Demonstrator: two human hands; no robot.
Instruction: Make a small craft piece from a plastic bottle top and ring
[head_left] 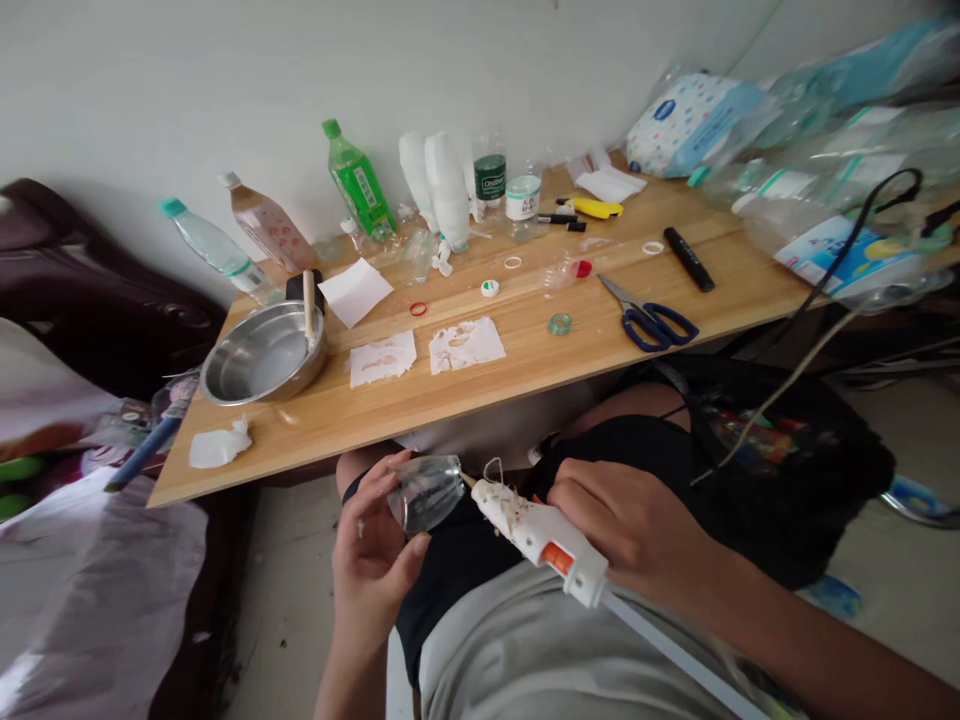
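Observation:
My left hand (375, 550) is closed around a clear cut plastic bottle piece (426, 494), with its narrow end facing right. A white hot glue gun (529, 520) is gripped in my right hand (615, 510). The gun's tip meets or nearly meets the rim of the bottle piece; I cannot tell whether they touch. Glue crust covers the front of the gun, and a thin strand curls up from it. A long whitish glue stick (675, 650) runs out of its back. Both hands are over my lap, in front of the table edge.
On the wooden table (360, 425) are a metal bowl (262, 355), scissors (649, 315), a black marker (688, 260), torn paper pieces (466, 345) and a tape roll (559, 323). A green bottle (360, 180) and several others stand along the wall. Clear bottles (847, 190) pile up at right.

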